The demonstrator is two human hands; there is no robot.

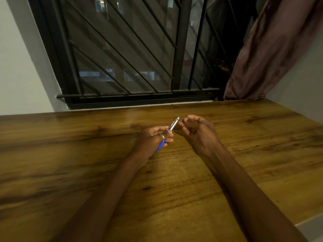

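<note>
Pen [173, 126], blue grip and silver barrel, gripped by left hand [153, 139]; right hand [199, 132] loosely curled, empty.

Looks onto a wood-grain table [70, 145] set against a pale wall [17, 67]. Beyond, a dark window [132, 55] behind black diagonal bars [111, 48], dim lights outside; at right, a bunched brownish curtain [272, 49].

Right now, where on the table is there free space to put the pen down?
The table is bare left of the left hand, which grips the pen, and bare right of the right hand toward the curtain. The strip between the hands and the window is free too. Only the narrow gap between the two hands is crowded.
</note>
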